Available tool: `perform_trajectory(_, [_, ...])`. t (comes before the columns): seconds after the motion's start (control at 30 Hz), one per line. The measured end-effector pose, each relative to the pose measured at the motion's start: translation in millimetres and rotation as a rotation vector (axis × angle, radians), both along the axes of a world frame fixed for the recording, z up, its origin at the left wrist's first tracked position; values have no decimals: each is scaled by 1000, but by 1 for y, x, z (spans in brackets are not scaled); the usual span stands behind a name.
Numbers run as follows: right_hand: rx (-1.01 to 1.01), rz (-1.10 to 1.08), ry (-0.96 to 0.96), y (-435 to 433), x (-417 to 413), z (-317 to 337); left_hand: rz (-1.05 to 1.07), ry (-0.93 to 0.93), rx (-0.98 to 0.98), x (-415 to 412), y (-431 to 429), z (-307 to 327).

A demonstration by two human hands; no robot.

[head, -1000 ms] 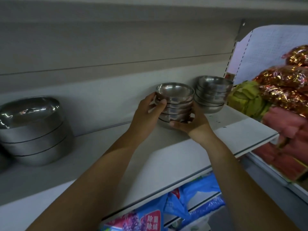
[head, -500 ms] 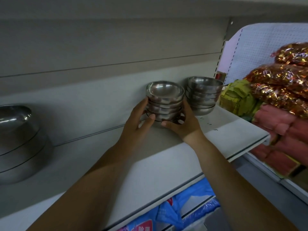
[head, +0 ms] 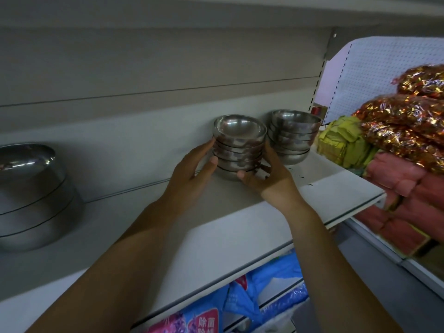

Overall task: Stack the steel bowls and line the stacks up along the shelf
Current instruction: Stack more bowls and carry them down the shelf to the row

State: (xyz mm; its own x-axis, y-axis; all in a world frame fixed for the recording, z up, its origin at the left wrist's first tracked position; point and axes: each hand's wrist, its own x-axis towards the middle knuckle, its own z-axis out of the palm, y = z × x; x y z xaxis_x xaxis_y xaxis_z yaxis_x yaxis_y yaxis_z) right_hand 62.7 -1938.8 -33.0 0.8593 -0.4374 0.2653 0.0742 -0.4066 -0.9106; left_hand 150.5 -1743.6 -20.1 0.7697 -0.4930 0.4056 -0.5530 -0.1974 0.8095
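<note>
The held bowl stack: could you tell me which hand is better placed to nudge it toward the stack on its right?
Probably left: the left hand grips the stack on its left; the right hand fills the gap toward the neighbouring stack.

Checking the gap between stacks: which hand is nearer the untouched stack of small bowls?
Right. The right hand lies between the held stack and the untouched stack; the left hand is beyond the held stack.
</note>
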Motion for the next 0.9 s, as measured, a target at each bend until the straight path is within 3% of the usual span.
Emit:
perform_trajectory(0.3, [-269, -60, 101, 34, -40, 13, 33, -27, 285, -42, 57, 32])
perform_trajectory(0.47, [-317, -53, 173, 69, -68, 18, 179, -3, 446, -68, 109, 29])
perform_trajectory(0.9, [-354, 160, 225, 268, -124, 22, 453, -170, 508, -169, 329, 10])
